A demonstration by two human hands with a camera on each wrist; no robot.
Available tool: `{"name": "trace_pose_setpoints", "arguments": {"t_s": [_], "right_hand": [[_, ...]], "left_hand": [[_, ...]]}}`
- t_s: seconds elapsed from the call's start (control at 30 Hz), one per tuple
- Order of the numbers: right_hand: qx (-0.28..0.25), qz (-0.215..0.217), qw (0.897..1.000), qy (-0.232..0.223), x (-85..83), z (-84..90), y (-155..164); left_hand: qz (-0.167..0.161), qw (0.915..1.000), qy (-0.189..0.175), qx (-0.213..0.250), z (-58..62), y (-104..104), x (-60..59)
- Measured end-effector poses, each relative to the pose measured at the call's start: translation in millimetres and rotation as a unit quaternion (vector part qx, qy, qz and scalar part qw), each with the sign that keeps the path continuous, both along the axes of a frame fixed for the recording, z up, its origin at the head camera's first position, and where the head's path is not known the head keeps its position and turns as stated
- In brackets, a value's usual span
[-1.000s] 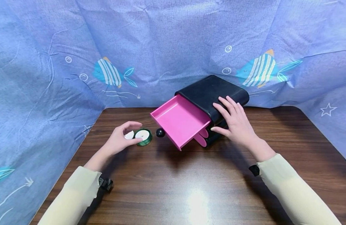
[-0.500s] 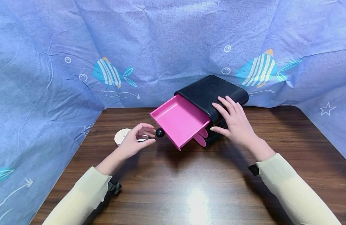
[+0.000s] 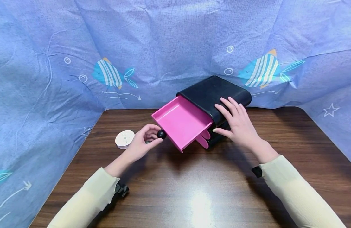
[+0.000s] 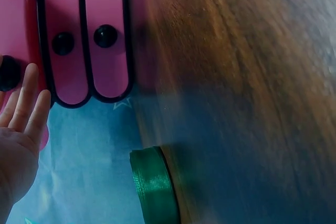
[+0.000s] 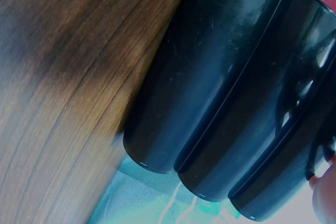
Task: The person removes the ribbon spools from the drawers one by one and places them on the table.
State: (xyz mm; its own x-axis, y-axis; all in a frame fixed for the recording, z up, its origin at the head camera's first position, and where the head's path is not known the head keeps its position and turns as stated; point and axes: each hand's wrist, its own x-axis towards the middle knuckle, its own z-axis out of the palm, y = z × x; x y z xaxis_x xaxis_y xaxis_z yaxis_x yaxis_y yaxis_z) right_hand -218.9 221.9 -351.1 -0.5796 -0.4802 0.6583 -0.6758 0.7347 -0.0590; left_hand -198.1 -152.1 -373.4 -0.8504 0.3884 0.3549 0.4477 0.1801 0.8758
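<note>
A: Head view first. We log the black drawer cabinet [image 3: 218,95] as landmark, standing at the table's [image 3: 198,190] far edge against the blue fish-print cloth [image 3: 50,79]. Its top pink drawer [image 3: 182,122] is pulled out toward the left front, and the black knob [image 3: 161,134] sits at the drawer's front edge.

B: Our left hand [image 3: 142,144] is at that knob, fingers curled loosely about it; we cannot tell whether they actually pinch it. From the left wrist view the palm [image 4: 21,145] looks flat, fingers fairly straight, beside the knob [image 4: 8,73]. Grip uncertain, then.

A: Right hand [image 3: 239,123] lies flat on the cabinet's front right corner, fingers spread and straight, thumb down its side, holding nothing.

B: Room to move: open tabletop in front of the cabinet, broad and bare wood. Cloth closes in behind the cabinet and along the table's left edge.

A: Left of the drawer, the white disc [image 3: 124,138] lies flat near the table's left edge. The green ribbon spool [image 4: 153,187] shows only at the left wrist, standing on the wood below the two closed lower drawers [image 4: 86,40].

B: Against one second ago: our left hand then held the green spool left of the knob; it has let go and moved right to the knob. Right hand unchanged on the cabinet.
</note>
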Motion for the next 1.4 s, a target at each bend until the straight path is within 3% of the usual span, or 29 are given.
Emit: {"name": "trace_pose_setpoints", "arguments": {"t_s": [0.37,0.57,0.63,0.87,1.07,1.4], "right_hand": [[0.000,0.001,1.000,-0.009,1.2,2.4,-0.6],[-0.001,0.001,1.000,-0.005,1.1,2.9,0.4],[-0.001,0.001,1.000,-0.004,0.6,2.0,0.4],[-0.001,0.000,1.000,-0.010,0.6,1.6,0.6],[0.000,-0.002,1.000,-0.010,0.4,1.3,0.0],[0.001,0.001,1.000,-0.007,0.7,1.2,-0.4]], "left_hand": [[0.021,0.9988,0.045,0.000,8.2,3.3,0.2],[0.013,0.9977,0.066,0.013,15.9,10.7,-6.2],[0.010,0.9982,0.058,0.011,24.3,16.4,-3.8],[0.009,0.9981,0.059,0.013,23.9,31.8,-17.6],[0.002,0.9984,0.056,0.008,44.4,49.8,-13.7],[-0.012,0.9978,0.063,0.017,45.4,72.1,-28.4]]}}
